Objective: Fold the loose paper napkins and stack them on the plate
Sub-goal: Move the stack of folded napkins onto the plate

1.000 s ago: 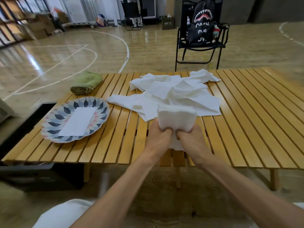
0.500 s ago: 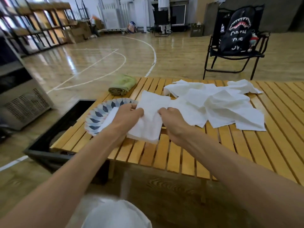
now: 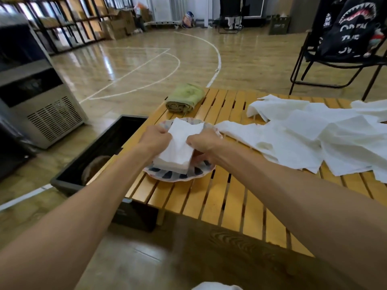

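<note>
Over the patterned plate (image 3: pixel 167 175), most of the dish was hidden beneath the hands and paper; only its near rim and a sliver of far rim showed. Whatever lay under the held paper could not be made out. The left hand (image 3: pixel 155 139) gripped the left edge of the folded napkin (image 3: pixel 180 146), fingers curled round it. The right hand (image 3: pixel 202 143) pinched the right edge, fingertips tucked under the paper. The napkin sat between both hands, directly above the plate, its near end at or just over the dish. To the right, the loose napkins (image 3: pixel 310 141) lay heaped on the slatted table (image 3: pixel 219 197), partly cut off by the frame edge. Half a second earlier, the napkin was held short of the plate's right side.
</note>
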Available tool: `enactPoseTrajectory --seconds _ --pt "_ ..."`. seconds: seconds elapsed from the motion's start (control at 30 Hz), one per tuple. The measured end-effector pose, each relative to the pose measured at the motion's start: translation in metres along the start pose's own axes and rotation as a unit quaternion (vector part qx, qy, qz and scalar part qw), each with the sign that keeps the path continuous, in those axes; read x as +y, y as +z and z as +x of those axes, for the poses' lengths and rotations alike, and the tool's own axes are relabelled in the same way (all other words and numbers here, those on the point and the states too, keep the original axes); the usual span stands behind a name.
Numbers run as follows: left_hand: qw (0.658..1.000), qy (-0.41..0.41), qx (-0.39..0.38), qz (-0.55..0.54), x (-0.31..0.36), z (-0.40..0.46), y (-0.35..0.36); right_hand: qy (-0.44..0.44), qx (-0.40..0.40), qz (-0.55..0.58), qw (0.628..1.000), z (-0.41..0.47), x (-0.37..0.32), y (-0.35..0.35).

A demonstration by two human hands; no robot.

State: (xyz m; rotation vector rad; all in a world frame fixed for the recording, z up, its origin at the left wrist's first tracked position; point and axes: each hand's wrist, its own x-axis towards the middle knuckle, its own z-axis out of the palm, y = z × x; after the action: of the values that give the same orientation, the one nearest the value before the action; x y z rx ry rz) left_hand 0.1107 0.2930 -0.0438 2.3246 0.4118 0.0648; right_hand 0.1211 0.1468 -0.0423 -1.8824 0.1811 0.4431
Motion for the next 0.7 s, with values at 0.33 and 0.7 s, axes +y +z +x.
enactPoseTrajectory --seconds 0.33,0.7 --pt "0.992 0.056 0.055 0.102 -0.019 0.006 0.013 -0.078 0.059 -0.158 0.983 0.000 0.006 0.004" --pt "0.899 0.246 -0.045 0.360 -0.009 -0.027 0.015 -0.235 0.018 -0.485 0.842 -0.009 0.038 0.017"
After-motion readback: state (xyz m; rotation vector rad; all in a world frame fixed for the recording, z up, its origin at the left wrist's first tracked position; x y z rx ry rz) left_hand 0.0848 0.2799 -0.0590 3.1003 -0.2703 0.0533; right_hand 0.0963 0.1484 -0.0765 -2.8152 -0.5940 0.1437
